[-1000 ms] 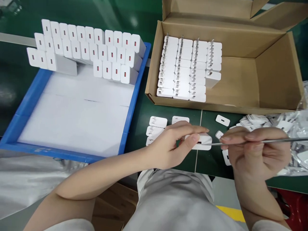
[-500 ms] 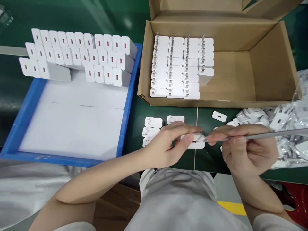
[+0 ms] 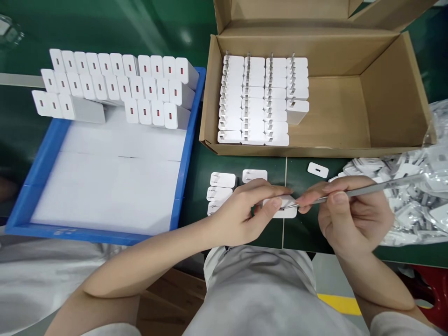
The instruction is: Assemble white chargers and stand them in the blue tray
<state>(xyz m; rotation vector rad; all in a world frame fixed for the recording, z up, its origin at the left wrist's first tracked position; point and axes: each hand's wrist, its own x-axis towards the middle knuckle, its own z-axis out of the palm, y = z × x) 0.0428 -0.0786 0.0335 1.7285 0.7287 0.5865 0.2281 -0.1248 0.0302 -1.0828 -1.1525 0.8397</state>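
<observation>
My left hand (image 3: 247, 212) is closed on a white charger block (image 3: 287, 202), thumb and fingers pressing on it just above the green table. A small dark slot shows on the block's near edge, partly under the thumb. In my right hand (image 3: 355, 214) is a pair of slim metal tweezers (image 3: 371, 187), gripped between thumb and fingers. Their fine tip meets the charger block near its slot. Left of the block, several white chargers with metal prongs (image 3: 222, 179) lie in a short column, partly covered by my left hand; another charger (image 3: 255, 175) lies behind it.
A blue-rimmed tray (image 3: 177, 205) at left bears rows of upright white chargers (image 3: 182, 93). An open cardboard box (image 3: 336, 151) at the back holds rows of pronged chargers. One loose white end plate (image 3: 318, 170) lies near a plastic bag of plates (image 3: 416, 219) at right.
My right hand has shifted slightly left, and the tweezers tilt more steeply up to the right. My left hand keeps its hold on the charger block. The whole view has moved slightly.
</observation>
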